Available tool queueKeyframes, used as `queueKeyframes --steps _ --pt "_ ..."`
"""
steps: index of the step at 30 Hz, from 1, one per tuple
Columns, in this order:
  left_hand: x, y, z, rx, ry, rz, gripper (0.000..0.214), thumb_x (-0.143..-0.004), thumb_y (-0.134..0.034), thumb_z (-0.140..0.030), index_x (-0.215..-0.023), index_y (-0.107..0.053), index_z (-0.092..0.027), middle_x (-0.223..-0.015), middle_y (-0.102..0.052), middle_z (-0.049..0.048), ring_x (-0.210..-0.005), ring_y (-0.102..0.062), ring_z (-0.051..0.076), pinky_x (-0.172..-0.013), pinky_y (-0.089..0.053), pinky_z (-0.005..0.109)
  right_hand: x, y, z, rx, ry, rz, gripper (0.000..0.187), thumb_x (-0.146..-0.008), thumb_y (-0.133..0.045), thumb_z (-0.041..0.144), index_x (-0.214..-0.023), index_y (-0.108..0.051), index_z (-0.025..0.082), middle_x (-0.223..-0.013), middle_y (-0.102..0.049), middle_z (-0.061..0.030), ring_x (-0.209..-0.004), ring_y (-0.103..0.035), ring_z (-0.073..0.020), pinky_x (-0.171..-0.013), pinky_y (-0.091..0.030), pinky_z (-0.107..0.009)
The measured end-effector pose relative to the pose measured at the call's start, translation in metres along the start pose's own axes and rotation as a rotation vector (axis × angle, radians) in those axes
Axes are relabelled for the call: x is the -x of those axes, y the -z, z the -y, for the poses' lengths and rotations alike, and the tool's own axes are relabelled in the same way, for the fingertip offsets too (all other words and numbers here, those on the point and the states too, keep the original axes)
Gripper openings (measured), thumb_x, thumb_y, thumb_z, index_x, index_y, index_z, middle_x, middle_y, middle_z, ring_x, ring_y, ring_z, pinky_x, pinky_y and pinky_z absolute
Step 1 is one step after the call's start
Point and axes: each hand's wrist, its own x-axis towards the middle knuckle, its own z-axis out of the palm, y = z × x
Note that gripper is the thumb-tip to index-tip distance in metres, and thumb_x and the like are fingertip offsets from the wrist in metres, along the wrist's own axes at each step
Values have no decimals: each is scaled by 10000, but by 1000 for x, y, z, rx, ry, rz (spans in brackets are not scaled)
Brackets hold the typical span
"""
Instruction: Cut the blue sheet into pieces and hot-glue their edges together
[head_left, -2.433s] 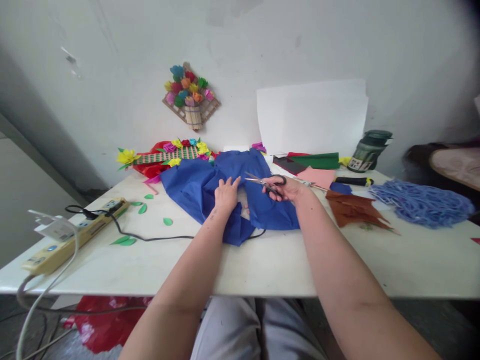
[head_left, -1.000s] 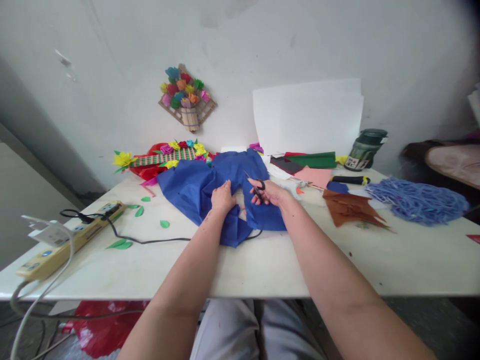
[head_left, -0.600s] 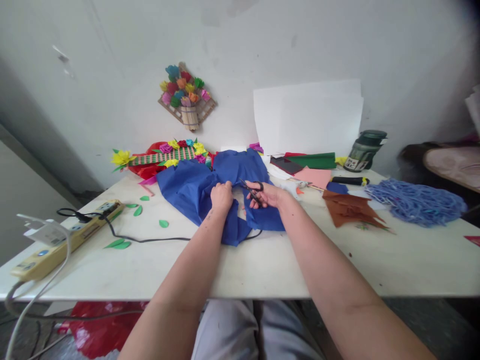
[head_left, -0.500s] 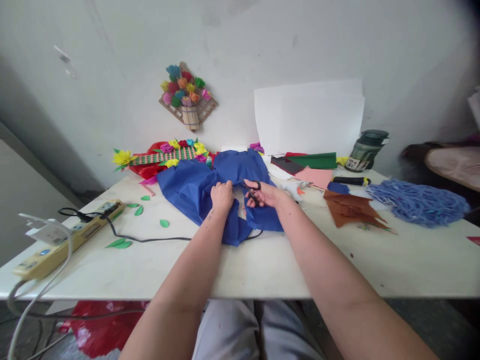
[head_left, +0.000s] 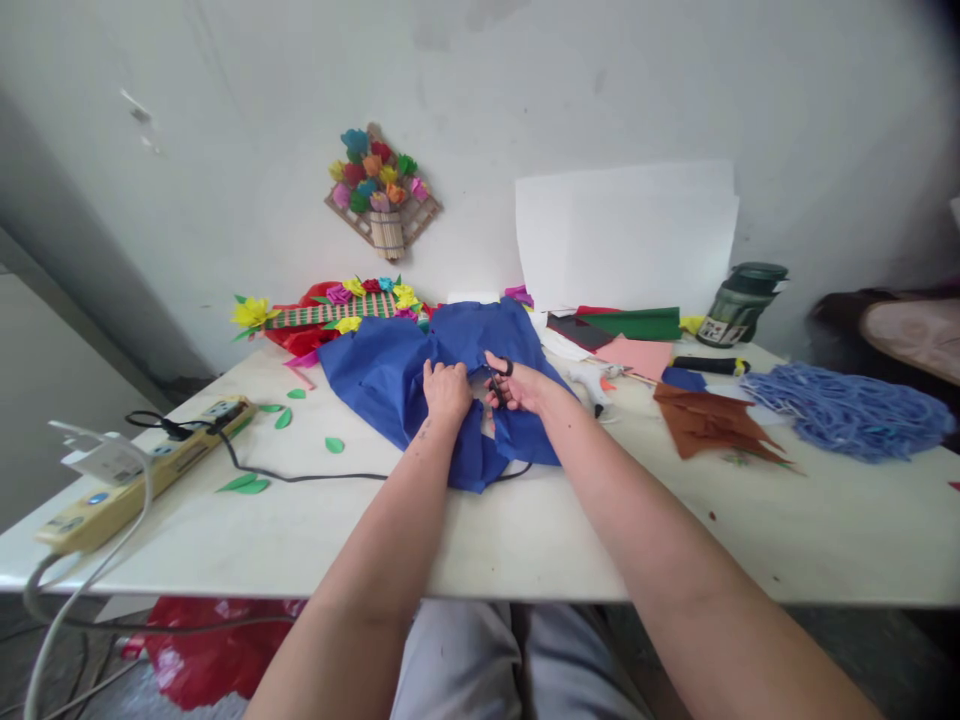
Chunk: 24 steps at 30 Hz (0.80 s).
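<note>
On the white table (head_left: 525, 530), the blue paper sheet (head_left: 382, 370) lies crumpled at the middle. The left hand (head_left: 446, 390) pinches its edge, fingers closed on it; the right hand (head_left: 517, 385), just beside, grips black scissors (head_left: 496, 378) over the sheet. Right of the sheet lie brown paper (head_left: 705, 422) and blue shreds (head_left: 855, 410); behind it, a paper-flower strip (head_left: 337, 308).

Plain room, daylight.
Scuffed white wall (head_left: 675, 90) at 12 o'clock; white table (head_left: 525, 530) (marked) below.
</note>
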Motion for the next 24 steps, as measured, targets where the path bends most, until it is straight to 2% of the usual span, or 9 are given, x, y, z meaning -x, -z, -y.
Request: queueKeyframes --steps 6,15,19,24 --pt "0 5 -3 -5 62 103 275 -858 -354 -230 -1018 -575 -190 -837 -670 95 -858 -624 195 -868 -373 342 -3 2 -7 13 60 -28 502 -784 -409 645 -732 -475 150 -525 -565 -36 -410 -529 -92 -251 -262 -142" --pt "-2 4 -3 -22 40 102 254 -867 -365 -242 -1003 -568 -173 -792 -674 100 -815 -641 196 -857 -393 344 -3 -10 -16 70 224 -208 390 -789 -556 496 -674 -487 130 -396 -494 7 -304 -421 -58 -242 -205 -139" --pt "-3 4 -2 -31 41 97 270 -866 -364 -228 -948 -614 -166 -795 -674 114 -822 -643 205 -845 -407 346 -3 -7 -15 63 199 -167 413 -768 -550 540 -703 -481 138 -433 -536 -20 -331 -464 -80 -249 -237 -150" --pt "-2 5 -2 -26 14 52 281 -861 -372 -226 -890 -646 -173 -755 -675 105 -790 -649 209 -845 -411 353 -3 1 -5 24 75 -21 520 -779 -400 656 -764 -472 142 -545 -593 -66 -419 -554 -116 -271 -277 -153"
